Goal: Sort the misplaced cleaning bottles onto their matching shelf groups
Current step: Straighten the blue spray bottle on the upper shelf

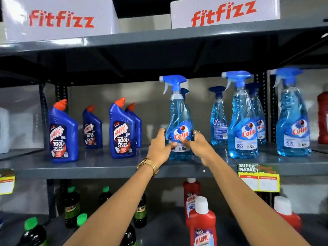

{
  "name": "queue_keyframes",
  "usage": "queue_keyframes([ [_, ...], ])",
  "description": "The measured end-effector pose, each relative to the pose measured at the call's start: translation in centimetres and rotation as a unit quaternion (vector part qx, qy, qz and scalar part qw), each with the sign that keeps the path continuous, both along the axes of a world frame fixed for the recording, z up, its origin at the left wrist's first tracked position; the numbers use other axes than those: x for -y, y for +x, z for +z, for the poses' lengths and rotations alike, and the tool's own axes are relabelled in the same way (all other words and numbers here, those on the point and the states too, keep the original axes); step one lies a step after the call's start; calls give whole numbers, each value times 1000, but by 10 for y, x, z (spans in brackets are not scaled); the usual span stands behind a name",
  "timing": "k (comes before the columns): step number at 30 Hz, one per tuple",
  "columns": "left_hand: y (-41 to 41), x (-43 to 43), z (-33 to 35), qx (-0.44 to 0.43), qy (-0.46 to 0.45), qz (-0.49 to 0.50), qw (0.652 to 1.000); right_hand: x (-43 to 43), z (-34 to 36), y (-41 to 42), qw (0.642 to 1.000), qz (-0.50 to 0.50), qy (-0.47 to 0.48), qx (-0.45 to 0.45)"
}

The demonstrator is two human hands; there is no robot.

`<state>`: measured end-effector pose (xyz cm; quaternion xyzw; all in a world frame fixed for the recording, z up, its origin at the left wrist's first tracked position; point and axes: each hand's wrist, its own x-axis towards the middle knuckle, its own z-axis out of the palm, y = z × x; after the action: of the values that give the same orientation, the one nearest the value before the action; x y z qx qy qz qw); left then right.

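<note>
Fingers [174,144] of both hands wrap the lower body of a clear blue Colin spray bottle with blue trigger [179,121], left hand [159,145] and right hand [197,145] gripping it upright on the grey metal middle shelf [106,166], between blue Harpic bottles [122,130] and other Colin sprays [243,121]

Both arms: extended forward and up, bare. Left hand [160,142]: fingers curled, thumb pointing inward, gold watch on wrist. Right hand [196,142]: fingers curled, ring on one finger, thumb toward left thumb.
</note>
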<state>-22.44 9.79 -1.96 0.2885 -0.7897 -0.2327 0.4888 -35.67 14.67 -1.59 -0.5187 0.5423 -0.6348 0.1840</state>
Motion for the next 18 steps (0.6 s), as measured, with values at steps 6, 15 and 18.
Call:
queue_keyframes([
  [6,-27,-10,0,14,-15,-8,1000,-15,-2,-22,999,-34,-7,2],
  [15,-29,-13,2,14,-6,-29,999,-13,-5,-27,999,-52,-13,-3],
  [18,-29,-12,3,19,-6,-31,999,-12,-4,-25,998,-55,-9,-1],
])
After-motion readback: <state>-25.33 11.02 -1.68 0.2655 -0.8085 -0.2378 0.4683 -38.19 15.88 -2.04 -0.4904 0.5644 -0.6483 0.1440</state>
